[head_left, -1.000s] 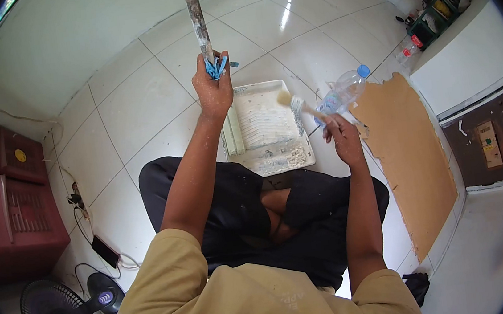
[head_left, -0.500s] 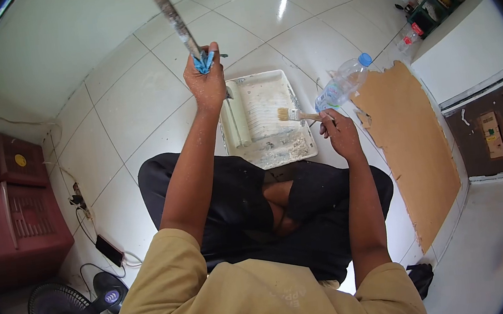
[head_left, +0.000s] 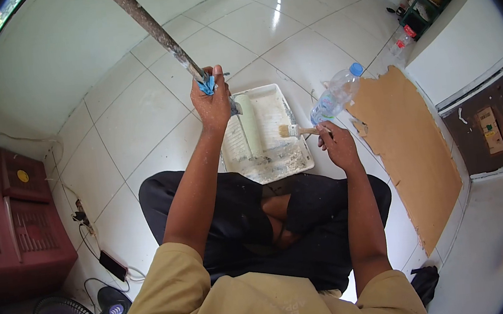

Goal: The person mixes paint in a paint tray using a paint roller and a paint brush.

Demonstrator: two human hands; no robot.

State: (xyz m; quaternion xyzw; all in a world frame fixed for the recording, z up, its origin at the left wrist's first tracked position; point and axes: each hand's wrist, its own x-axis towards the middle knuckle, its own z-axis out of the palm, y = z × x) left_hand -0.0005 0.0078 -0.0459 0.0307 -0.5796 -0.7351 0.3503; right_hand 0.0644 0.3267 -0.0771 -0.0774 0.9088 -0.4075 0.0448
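Left hand (head_left: 212, 102)'s wrapped round the roller pole (head_left: 153, 31) w/ blue wrapping at the grip, pole slanting up & left. Paint roller (head_left: 249, 125) is over the tray, can't tell if it's touching. Right hand (head_left: 339, 146)'s got the paintbrush (head_left: 298, 130) by the handle, bristles pointing left over the paint tray (head_left: 266, 93)'s right side. Tray's on the tiled floor, plastic bottle (head_left: 337, 94) just beside it, near the cardboard (head_left: 416, 163).
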